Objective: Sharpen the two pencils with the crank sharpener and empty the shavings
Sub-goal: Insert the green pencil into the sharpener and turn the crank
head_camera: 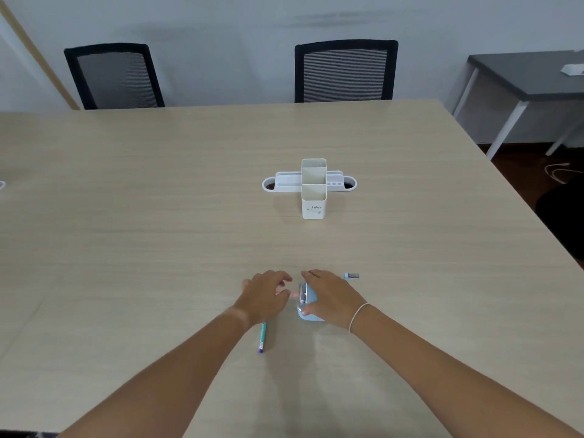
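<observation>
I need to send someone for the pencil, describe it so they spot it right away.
On the pale wooden table, look at the near edge, beside the left hand. The teal pencil lies flat under that wrist, left of the light blue crank sharpener; its purple eraser end points toward the person.

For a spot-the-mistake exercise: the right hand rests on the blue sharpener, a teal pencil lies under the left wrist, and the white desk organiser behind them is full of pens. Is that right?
One detail is wrong. In the head view the white desk organiser looks empty; no pens stand in it. The rest holds: the right hand rests on the blue sharpener, and the teal pencil lies under the left wrist, behind the left hand.
</observation>
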`<action>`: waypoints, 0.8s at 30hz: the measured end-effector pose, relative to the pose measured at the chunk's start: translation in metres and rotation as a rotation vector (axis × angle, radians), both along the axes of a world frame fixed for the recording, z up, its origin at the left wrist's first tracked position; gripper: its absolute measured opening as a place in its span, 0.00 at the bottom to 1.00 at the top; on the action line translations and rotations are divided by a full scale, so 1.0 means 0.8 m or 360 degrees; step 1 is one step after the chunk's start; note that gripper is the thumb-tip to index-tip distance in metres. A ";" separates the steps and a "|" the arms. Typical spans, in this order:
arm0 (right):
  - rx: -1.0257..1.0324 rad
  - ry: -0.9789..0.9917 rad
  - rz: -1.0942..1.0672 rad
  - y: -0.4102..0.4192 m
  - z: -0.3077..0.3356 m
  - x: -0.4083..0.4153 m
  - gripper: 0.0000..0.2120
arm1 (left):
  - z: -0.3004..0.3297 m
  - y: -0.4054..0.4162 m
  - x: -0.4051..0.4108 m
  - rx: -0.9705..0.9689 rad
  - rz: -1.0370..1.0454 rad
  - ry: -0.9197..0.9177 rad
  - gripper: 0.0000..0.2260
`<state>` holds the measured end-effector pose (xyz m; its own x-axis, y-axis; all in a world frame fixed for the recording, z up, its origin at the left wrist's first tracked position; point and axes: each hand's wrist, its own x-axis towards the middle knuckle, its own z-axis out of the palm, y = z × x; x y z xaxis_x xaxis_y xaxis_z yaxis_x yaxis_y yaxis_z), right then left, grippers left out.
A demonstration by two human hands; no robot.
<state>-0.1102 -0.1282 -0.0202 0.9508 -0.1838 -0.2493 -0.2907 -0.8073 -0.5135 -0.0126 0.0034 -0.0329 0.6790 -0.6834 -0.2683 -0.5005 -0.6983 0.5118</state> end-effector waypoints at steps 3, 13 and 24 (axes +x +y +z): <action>0.0069 -0.0135 -0.0025 -0.006 0.012 -0.007 0.34 | 0.008 -0.004 0.000 -0.0025 -0.0031 -0.0068 0.16; -0.0174 -0.0455 -0.0350 -0.074 0.009 -0.048 0.15 | 0.028 -0.045 -0.023 0.0043 -0.0583 -0.0107 0.35; -0.0276 -0.0513 -0.0273 -0.090 -0.025 -0.042 0.06 | 0.003 -0.078 -0.045 0.0279 -0.0557 -0.0230 0.31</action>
<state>-0.1437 -0.1999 -0.0405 0.9271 -0.3597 0.1053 -0.2750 -0.8438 -0.4609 -0.0488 -0.0594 -0.0307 0.4532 -0.8320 -0.3201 -0.7808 -0.5437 0.3077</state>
